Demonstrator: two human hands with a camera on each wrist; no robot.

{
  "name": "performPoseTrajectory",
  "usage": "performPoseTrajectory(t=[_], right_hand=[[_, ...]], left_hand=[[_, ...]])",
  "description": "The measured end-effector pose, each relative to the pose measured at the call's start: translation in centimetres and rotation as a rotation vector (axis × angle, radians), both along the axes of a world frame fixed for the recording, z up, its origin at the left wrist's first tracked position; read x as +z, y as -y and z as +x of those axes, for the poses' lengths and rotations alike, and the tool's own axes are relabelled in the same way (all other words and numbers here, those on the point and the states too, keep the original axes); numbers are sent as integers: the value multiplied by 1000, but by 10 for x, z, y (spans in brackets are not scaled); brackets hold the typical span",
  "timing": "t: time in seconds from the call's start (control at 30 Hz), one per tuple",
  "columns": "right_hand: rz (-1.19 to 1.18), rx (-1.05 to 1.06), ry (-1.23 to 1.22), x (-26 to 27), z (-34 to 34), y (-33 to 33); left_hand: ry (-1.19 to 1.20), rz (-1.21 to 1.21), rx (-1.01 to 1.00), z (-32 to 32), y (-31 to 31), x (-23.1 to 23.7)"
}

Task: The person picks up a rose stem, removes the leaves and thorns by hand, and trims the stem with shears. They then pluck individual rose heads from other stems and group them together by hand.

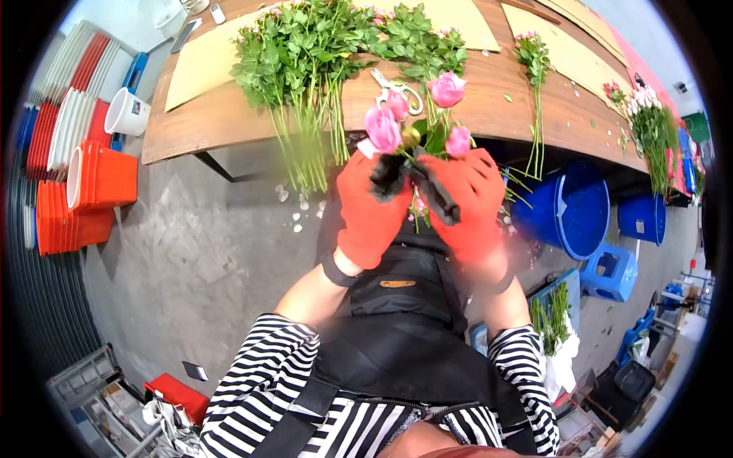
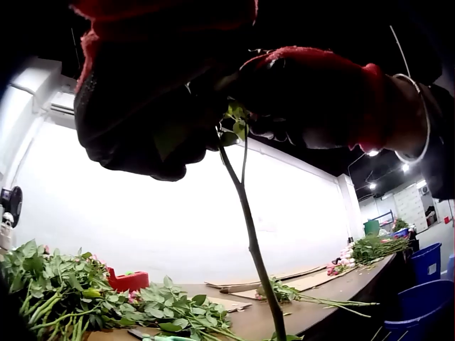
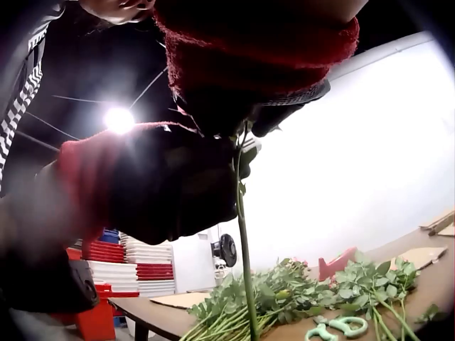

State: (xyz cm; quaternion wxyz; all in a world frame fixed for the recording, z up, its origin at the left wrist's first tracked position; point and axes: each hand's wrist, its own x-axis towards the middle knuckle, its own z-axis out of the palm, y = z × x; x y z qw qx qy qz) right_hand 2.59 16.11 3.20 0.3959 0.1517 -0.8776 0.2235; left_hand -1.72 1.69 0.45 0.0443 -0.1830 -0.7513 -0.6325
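Both hands wear red gloves with dark palms and meet in front of the apron. My left hand (image 1: 372, 210) and my right hand (image 1: 467, 206) pinch the top part of a rose stem (image 3: 243, 234) between fingers and thumbs. Above them, several pink rose blooms (image 1: 382, 131) and a few green leaves stick up. The stem forks just below the fingers in the left wrist view and hangs down from there. Gloves hide the exact spot where the fingertips grip. Scissors (image 1: 413, 101) with pale green handles lie on the table just beyond the blooms.
A big pile of leafy roses (image 1: 298, 57) covers the wooden table (image 1: 195, 126), stems over its front edge. A smaller bunch (image 1: 534, 65) lies to the right. Blue buckets (image 1: 569, 210) and a blue stool (image 1: 611, 271) stand at the right; orange crates (image 1: 107, 179) at the left.
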Motion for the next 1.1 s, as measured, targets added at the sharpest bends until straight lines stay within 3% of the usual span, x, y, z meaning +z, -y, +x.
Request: performPoseTrajectory(t=[0.03,0.1,0.2,0.23,0.27,0.43,0.57,0.67,0.7,0.73,0.8,0.87,0.93,1.03,1.1], right_hand=[[14,2,-23,-5,3,-1],[28,7,-94,-12,3,0],[-97,31,-91,-14,7,-2],[-142,34,-85,-13,9,-1],[-186,38,-78,-10,14,1],[-195,34,38,1,30,-4],[-159,-155,507,0,28,-21],[-321,-185,408,-22,26,-41],[-679,-153,452,-40,28,-50],[-929,-118,488,-40,23,-51],[-1196,89,514,-7,13,-41],[-1111,214,696,7,11,-45],[-1210,492,772,11,15,-45],[-1228,531,845,28,20,-41],[-1220,566,829,23,21,-42]], left_hand=[[-1,0,-22,0,1,-4],[-109,-63,138,7,-2,-16],[330,355,-49,3,-5,-1],[362,260,48,-2,-7,3],[247,342,31,-11,-3,-1],[257,419,24,-26,5,-6],[303,406,-164,-22,10,0],[210,404,-155,-11,6,-28],[148,392,-197,-8,6,-41],[-55,135,-158,-6,8,-49],[206,334,-389,9,7,-42],[-33,204,-490,9,3,-62],[-211,127,-548,11,3,-50],[-16,43,-625,15,7,-47],[-25,56,-657,12,7,-39]])
